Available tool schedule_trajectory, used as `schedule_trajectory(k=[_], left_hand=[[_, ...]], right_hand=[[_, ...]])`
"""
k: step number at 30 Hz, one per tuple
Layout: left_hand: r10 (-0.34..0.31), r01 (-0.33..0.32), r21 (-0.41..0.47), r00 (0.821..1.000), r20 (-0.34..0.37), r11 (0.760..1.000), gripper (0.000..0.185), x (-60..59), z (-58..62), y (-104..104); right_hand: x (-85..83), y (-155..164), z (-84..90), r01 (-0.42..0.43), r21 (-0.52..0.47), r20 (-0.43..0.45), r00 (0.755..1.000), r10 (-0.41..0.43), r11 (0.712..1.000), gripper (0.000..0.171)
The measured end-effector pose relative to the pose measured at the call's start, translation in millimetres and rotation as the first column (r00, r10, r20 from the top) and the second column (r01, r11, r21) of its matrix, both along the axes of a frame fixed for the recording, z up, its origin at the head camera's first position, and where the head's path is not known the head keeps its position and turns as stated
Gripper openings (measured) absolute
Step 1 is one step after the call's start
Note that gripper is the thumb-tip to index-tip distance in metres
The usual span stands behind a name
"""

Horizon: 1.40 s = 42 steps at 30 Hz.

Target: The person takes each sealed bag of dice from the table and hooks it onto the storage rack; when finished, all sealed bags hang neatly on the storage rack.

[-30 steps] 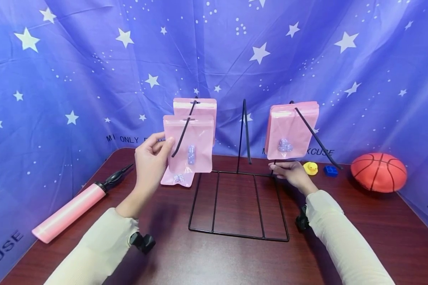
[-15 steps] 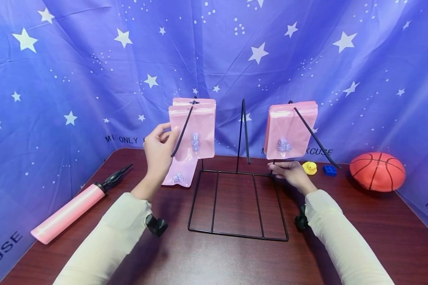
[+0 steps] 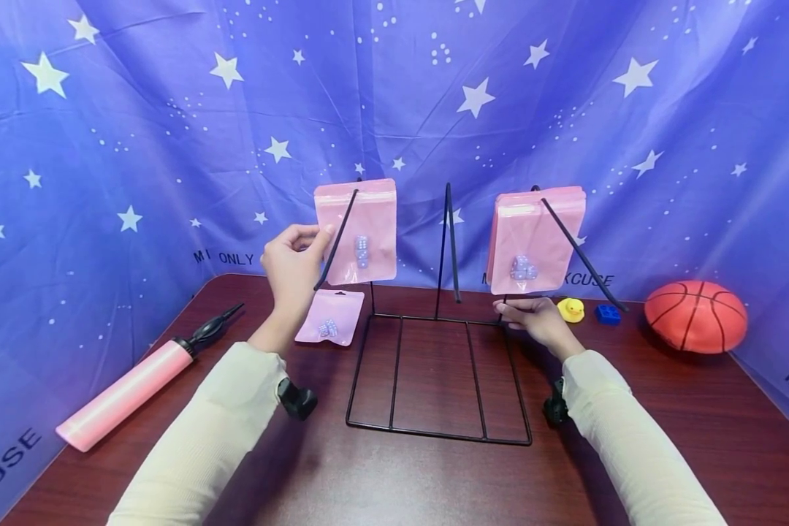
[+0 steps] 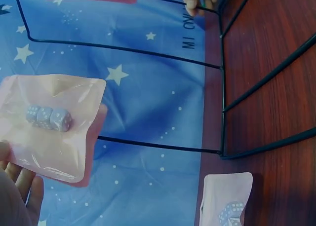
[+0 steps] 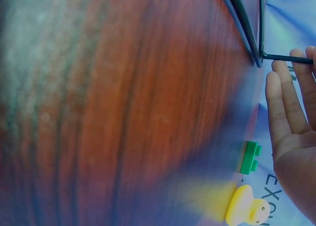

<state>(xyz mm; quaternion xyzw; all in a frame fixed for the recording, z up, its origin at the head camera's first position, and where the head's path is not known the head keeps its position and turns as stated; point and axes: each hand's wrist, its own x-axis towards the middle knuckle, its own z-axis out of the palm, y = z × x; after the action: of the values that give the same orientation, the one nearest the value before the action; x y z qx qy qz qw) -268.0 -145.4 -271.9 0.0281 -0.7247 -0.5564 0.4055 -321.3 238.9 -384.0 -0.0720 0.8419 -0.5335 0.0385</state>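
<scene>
In the head view my left hand (image 3: 294, 264) pinches the left edge of a pink zip bag (image 3: 378, 265) with a column of pale dice (image 3: 362, 252). That bag hangs on the left hook of a black wire display rack (image 3: 394, 372), against another pink bag behind it. In the left wrist view three dice (image 4: 48, 118) show through the bag's front. My right hand (image 3: 538, 321) holds the foot of the rack's right upright. More pink bags (image 3: 538, 234) hang on the right hook. A single pink bag (image 3: 332, 310) with dice lies on the table behind the left forearm.
A pink hand pump (image 3: 128, 394) lies at the left of the brown table (image 3: 434, 482). To the right are a yellow rubber duck (image 3: 571, 310), a blue toy brick (image 3: 608, 314) and an orange basketball (image 3: 695, 317). The rack's middle hook (image 3: 454, 256) carries no bag.
My left hand has moved the dice bag up and back along the left hook, up against the bag behind it. The right hand has stayed on the upright.
</scene>
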Motion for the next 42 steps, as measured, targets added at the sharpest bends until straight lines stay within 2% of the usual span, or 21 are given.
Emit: schedule_trajectory(k=[4,11,24,33,42], left_hand=[[0.055,-0.055,-0.003,0.998,0.017,0.999,0.024,-3.4,0.1,0.6],[0.11,-0.11,-0.04,0.994,0.012,0.993,0.022,-10.6,0.8,2.0],[0.118,-0.117,-0.049,0.993,0.022,0.992,0.023,-20.2,0.7,1.7],[0.06,-0.06,-0.028,0.998,0.001,0.998,0.03,-11.1,-6.1,-2.2],[0.004,-0.002,-0.035,0.998,0.059,0.999,0.029,10.2,-17.9,-15.2]], right_hand=[[-0.3,-0.2,-0.8,0.002,-0.001,0.003,1.0,-0.002,1.0,0.049],[-1.0,-0.6,-2.9,0.005,-0.01,-0.008,1.0,-0.005,1.0,0.048],[-0.4,-2.6,-3.8,0.005,-0.021,-0.014,1.0,-0.005,1.0,0.047],[-0.4,-1.5,-2.8,-0.008,-0.017,-0.028,1.0,0.007,1.0,0.046],[0.9,-0.4,-0.3,-0.003,-0.011,-0.016,1.0,0.003,1.0,0.048]])
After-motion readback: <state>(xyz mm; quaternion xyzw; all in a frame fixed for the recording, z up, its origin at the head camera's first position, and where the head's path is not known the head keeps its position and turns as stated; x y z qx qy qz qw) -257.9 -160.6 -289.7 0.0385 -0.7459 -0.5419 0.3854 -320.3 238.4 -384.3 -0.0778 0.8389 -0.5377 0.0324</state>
